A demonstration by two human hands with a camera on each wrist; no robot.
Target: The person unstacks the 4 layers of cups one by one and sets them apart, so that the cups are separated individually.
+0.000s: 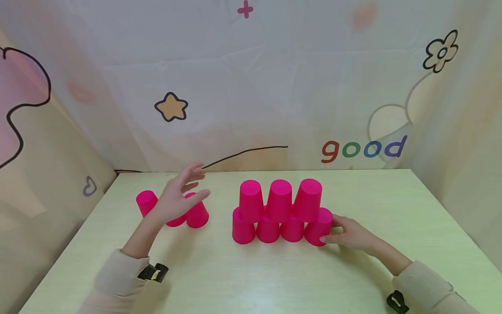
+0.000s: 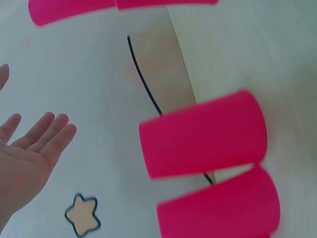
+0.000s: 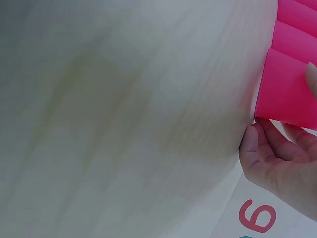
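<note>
Upside-down pink plastic cups stand in two tiers at the middle of the table: a bottom row of several cups and three upper cups (image 1: 280, 200) resting across them. My right hand (image 1: 353, 233) holds the rightmost bottom cup (image 1: 319, 226), thumb on its front and fingers at its far side; the right wrist view shows this cup (image 3: 285, 89) with the fingers against it. My left hand (image 1: 176, 200) is raised with spread fingers and holds nothing. It partly hides three more pink cups at the left, among them a cup (image 1: 197, 213) near its thumb.
The light wooden table (image 1: 251, 279) runs back to a printed cloth (image 1: 251, 100) with a star, a flower and the word "good". A dark strap (image 1: 154, 273) is at the left cuff and another strap (image 1: 398, 302) at the right.
</note>
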